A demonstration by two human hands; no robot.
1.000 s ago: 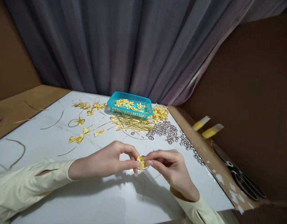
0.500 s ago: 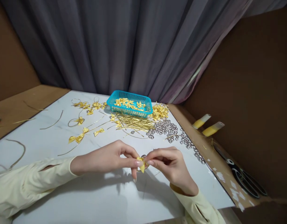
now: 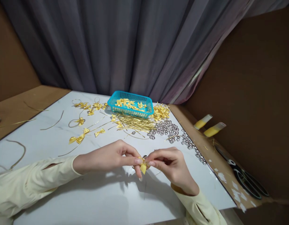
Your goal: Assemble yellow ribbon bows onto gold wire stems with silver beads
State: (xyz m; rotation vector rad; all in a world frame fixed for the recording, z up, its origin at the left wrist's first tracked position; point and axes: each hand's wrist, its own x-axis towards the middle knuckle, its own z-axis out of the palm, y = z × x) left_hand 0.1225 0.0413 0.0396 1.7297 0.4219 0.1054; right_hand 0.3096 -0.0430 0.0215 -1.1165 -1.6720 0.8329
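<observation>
Bow (image 3: 143,169), yellow, sits between the two hands, held over the white board (image 3: 99,197). The left hand (image 3: 111,158) pinches it from the left between thumb and fingers, with one finger reaching out below. The right hand (image 3: 174,164) is closed to a pinch, thumb and forefinger tips together at the bow's right side; whether they also grip cord is hidden. A silver bead (image 3: 144,157) shows just above the bow.

Beyond the hands, a blue basket (image 3: 114,107) holds more yellow bows, and a pile of bows (image 3: 161,112) lies just to its right. Gold cords (image 3: 137,124) lie in front of the basket, with silver beads (image 3: 166,129) scattered to their right. Scissors (image 3: 244,180) rest off the board's right edge, near paper scraps (image 3: 221,177).
</observation>
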